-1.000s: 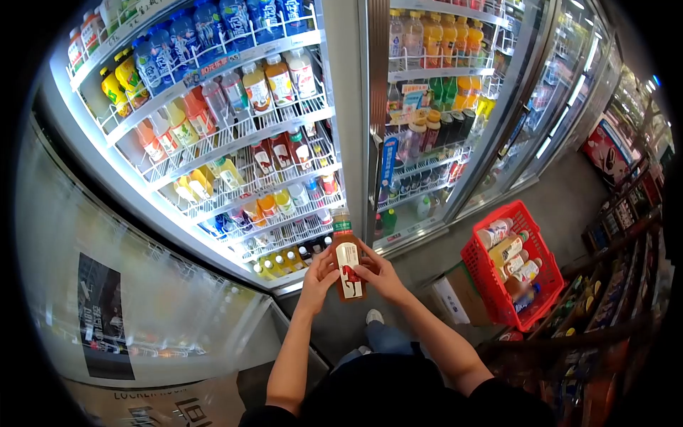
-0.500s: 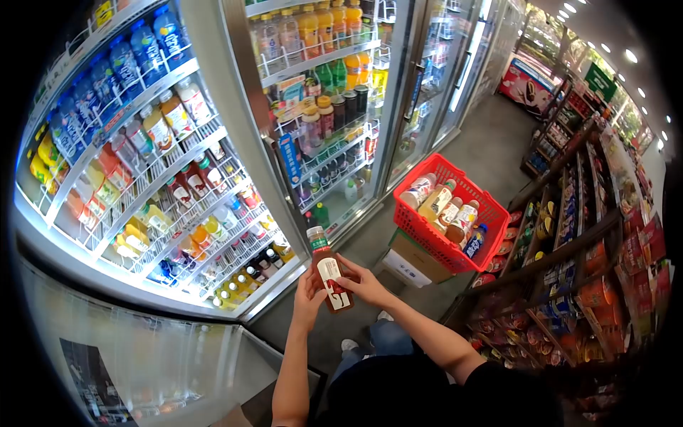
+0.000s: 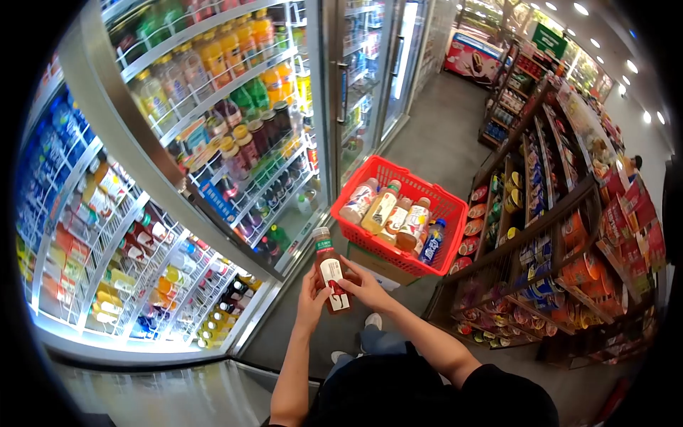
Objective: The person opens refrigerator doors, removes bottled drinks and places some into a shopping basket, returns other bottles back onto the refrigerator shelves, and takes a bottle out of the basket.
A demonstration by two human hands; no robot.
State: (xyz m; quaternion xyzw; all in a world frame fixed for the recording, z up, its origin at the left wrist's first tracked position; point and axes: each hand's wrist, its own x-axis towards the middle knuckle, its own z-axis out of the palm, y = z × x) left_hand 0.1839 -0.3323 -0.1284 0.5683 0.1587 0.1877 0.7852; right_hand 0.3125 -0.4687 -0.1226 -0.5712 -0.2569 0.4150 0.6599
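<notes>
Between my two hands is a drink bottle (image 3: pixel 331 274) with reddish-brown contents, a green band at the neck and a white label, tilted slightly. My left hand (image 3: pixel 311 299) is closed around its left side. From the right, my right hand (image 3: pixel 366 288) grips it, thumb across the label. Just beyond my hands, a red shopping basket (image 3: pixel 455 208) holds several drink bottles, among them a pale yellow bottle (image 3: pixel 381 208) and a blue bottle (image 3: pixel 432 242). The basket rests on a cardboard box (image 3: pixel 395 269).
To my left, a lit drinks fridge (image 3: pixel 135 242) has its door open, with bottles on wire shelves. A glass fridge door (image 3: pixel 235 128) stands beyond it. Snack shelves (image 3: pixel 541 242) line the right side. A chest freezer (image 3: pixel 474 60) stands at the aisle's far end.
My view has turned to the right, so the basket and fridges appear further left. Both hands still hold the bottle in nearly the same pose.
</notes>
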